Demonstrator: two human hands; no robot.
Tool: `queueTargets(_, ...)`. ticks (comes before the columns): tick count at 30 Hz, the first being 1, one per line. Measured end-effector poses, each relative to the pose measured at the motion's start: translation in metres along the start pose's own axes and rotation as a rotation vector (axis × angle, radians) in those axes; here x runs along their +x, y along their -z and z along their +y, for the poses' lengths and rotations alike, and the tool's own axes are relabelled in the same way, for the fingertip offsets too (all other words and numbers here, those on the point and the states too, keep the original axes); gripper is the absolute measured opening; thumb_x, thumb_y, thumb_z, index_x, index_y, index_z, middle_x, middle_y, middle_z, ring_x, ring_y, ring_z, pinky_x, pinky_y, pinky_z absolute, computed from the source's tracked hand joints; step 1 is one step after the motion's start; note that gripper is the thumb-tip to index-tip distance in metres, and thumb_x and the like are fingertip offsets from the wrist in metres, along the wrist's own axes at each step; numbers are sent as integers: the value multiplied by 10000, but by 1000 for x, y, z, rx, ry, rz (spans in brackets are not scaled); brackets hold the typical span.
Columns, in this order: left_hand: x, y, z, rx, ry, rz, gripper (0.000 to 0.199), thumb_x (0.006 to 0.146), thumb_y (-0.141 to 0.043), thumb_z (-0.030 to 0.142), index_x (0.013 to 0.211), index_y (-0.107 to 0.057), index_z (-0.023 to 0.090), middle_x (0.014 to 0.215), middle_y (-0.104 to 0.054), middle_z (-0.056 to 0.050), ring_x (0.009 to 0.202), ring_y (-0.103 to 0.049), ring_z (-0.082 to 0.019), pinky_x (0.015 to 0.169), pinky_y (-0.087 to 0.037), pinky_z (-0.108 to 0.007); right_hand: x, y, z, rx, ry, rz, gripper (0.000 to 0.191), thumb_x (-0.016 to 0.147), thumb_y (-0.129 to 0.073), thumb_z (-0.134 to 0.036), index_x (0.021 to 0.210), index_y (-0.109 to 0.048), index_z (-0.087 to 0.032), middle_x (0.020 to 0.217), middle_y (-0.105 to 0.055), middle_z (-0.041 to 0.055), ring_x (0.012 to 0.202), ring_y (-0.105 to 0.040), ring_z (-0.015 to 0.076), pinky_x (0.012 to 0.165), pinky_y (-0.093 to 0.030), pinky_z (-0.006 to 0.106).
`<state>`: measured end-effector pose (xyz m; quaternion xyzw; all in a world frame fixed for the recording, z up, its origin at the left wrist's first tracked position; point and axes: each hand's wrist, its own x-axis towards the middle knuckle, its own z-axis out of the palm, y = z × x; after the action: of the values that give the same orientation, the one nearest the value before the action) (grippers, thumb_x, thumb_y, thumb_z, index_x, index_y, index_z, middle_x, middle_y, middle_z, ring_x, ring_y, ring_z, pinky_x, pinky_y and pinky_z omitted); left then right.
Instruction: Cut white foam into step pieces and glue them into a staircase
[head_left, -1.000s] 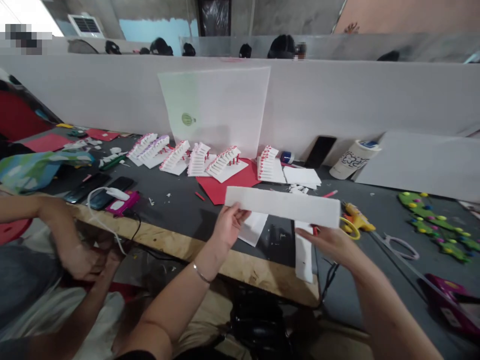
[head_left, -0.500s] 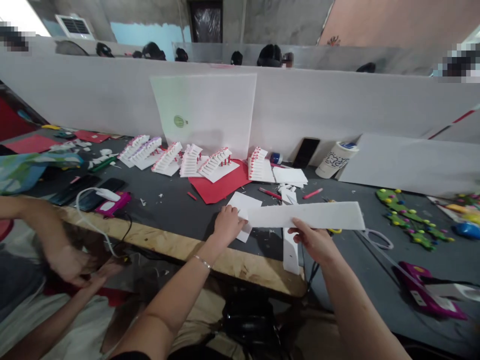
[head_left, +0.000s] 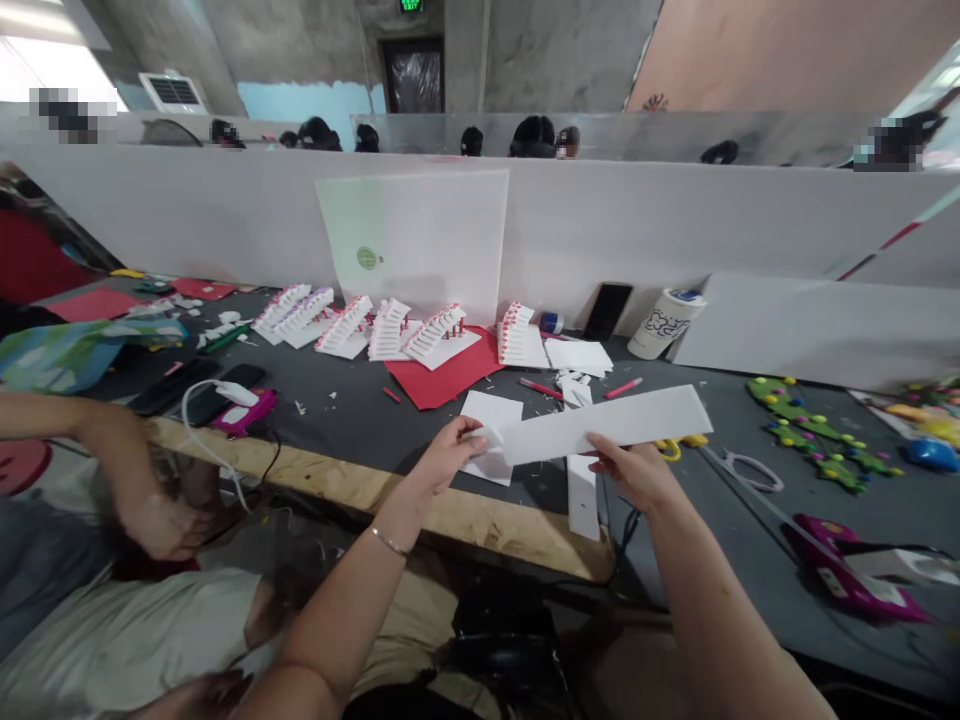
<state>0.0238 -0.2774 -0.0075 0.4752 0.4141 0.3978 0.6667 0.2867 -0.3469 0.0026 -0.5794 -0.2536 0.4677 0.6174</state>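
A long white foam-like strip [head_left: 645, 415] is held level above the front of the dark table. My right hand [head_left: 634, 472] pinches its lower edge near the middle, thumb on top. At the strip's left end, my left hand [head_left: 448, 455] is closed with thumb and fingers together; whether it grips the strip itself or a small separate piece there is unclear. Beneath that end lies a white sheet [head_left: 491, 405]. A second white strip [head_left: 583, 505] rests near the table edge, partly covered by the held one.
Small white-and-red stair-like models [head_left: 439, 335] stand along the back, some on red sheet [head_left: 442, 385]. Red pens [head_left: 622, 388], yellow-handled scissors [head_left: 670, 447], a white canister [head_left: 664, 325] and a purple power strip [head_left: 855, 575] lie around. A neighbouring person's arms [head_left: 142, 490] are at left.
The strip's right end has tilted upward and its left end lowered slightly. My left hand has turned and drawn a little down and left. The camera view has tipped up.
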Motion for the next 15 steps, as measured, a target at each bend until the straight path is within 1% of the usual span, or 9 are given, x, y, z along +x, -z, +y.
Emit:
queueTargets(3,-11,-6,5,-34,-8,-93,361,605,-855,253,882,-643,157,877,-654,-19,805,-614,-120,754,-512,-243,-5,-7,6,-12,-15,-81,327,518,-904,-264,781,-730,-180,781,-771,52,617,-701,186,426,-558,225)
queueTargets(6,-19,-12,5,-15,-9,-154,319,625,-833,268,845,-625,167,816,-629,4,736,-569,-109,671,-472,-215,-9,-11,11,11,-15,-127,327,549,-903,-318,794,-735,-179,775,-769,46,613,-693,180,439,-559,231)
queueTargets(8,-22,-17,3,7,-44,-133,274,656,-804,276,824,-614,171,778,-608,17,701,-536,-102,642,-436,-203,-13,-16,14,62,-6,-142,357,564,-903,-368,828,-740,-192,800,-772,33,627,-691,170,471,-571,236)
queueTargets(10,-24,-23,1,29,-85,-98,247,682,-775,285,838,-619,175,783,-609,18,690,-527,-106,639,-424,-209,-19,-25,18,101,2,-163,407,560,-906,-403,876,-742,-207,870,-779,30,685,-704,180,526,-594,259)
queueTargets(13,-26,-32,1,109,-134,-125,219,737,-721,289,913,-652,179,805,-631,3,687,-548,-127,645,-441,-233,-32,-43,25,83,-25,-223,472,544,-916,-380,939,-741,-191,949,-778,58,773,-719,226,571,-608,310)
queueTargets(15,-27,-37,3,203,-211,-135,197,783,-677,272,961,-673,186,853,-653,-19,740,-588,-155,673,-471,-254,-39,-53,28,104,-35,-188,472,558,-907,-368,956,-740,-178,955,-776,67,786,-718,234,567,-601,314)
